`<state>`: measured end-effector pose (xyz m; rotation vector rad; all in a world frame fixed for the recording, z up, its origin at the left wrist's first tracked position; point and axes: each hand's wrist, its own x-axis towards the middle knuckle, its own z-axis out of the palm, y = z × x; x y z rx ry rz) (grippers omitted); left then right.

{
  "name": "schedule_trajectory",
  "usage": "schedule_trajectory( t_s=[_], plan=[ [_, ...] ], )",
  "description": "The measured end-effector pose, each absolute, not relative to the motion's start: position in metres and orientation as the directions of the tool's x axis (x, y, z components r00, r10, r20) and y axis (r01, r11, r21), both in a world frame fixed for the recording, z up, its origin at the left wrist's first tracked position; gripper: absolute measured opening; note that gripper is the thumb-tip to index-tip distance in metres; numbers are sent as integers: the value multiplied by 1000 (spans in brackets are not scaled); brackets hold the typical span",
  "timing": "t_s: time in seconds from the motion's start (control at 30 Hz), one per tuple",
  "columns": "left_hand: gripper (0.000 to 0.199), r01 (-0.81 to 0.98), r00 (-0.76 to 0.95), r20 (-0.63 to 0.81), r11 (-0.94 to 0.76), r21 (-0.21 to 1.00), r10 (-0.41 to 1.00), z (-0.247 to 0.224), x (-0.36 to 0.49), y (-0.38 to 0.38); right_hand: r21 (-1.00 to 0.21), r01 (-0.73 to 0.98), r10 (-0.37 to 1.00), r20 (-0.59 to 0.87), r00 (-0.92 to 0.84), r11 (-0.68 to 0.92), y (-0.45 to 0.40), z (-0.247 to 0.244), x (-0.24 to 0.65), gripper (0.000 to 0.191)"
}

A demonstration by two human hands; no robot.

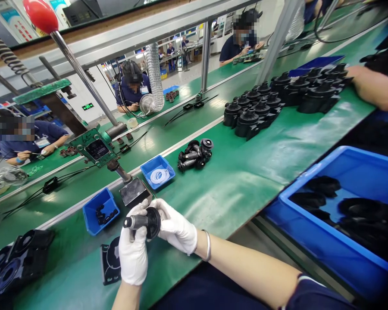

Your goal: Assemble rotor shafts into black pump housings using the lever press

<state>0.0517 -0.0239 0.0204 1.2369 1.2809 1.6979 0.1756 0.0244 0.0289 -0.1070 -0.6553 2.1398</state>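
Both my hands, in white gloves, hold a black rotor (153, 223) with a grey cylindrical body and a round disc at one end. My left hand (133, 254) is closed around the grey body, which points left. At the disc side, my right hand (176, 226) grips the edge, its fingertips partly hidden behind the disc. Just beyond them is the metal block (136, 192) of a hand press. A flat black housing part (110, 261) lies beside my left wrist, partly covered by that hand.
A blue bin (100, 211) holds small black parts; another blue bin (158, 172) holds white rings. More rotors (195, 155) lie in a pile. Rows of black housings (254, 110) stand farther right. A large blue crate (336, 224) sits at right. The press lever (84, 77) rises at left. Co-workers sit opposite.
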Motion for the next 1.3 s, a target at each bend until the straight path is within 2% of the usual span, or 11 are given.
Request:
schedule_trajectory(
  t_s=[0.17,0.33,0.4,0.47,0.57,0.8,0.9,1.03,1.13,1.2,1.3],
  plan=[
    [40,192,-298,303,-254,948,905,34,51,-24,-506,-723,790,122,-601,-471,26,32,169,45],
    [41,507,-261,362,-192,840,895,63,8,-31,-470,-756,754,248,-609,-456,36,33,173,33],
    [48,706,-178,284,-79,704,942,63,-16,-38,-467,-771,748,291,-597,-434,41,31,178,31],
    [59,888,-62,85,16,459,994,56,-33,-44,-470,-774,746,304,-593,-424,46,27,181,32],
    [61,987,-3,-110,21,162,994,43,-36,-48,-467,-784,755,309,-578,-410,49,21,183,34],
    [29,999,35,-224,-37,-4,974,49,-21,-43,-380,-805,746,330,-578,-455,49,22,189,31],
    [29,999,19,-188,-25,-29,982,55,-21,-44,-389,-804,756,315,-574,-449,49,22,194,33],
    [30,999,-7,-129,0,-54,992,50,-18,-42,-500,-789,782,304,-545,-356,53,19,200,35],
    [30,999,42,-152,-41,5,987,40,-22,-39,-570,-761,791,289,-539,-310,55,17,203,38],
    [28,987,20,-93,-5,159,995,36,-29,-39,-622,-730,807,257,-532,-284,55,18,207,39],
    [28,804,-190,106,93,587,976,34,-36,-45,-750,-643,862,214,-459,-156,52,24,215,41]
  ],
)
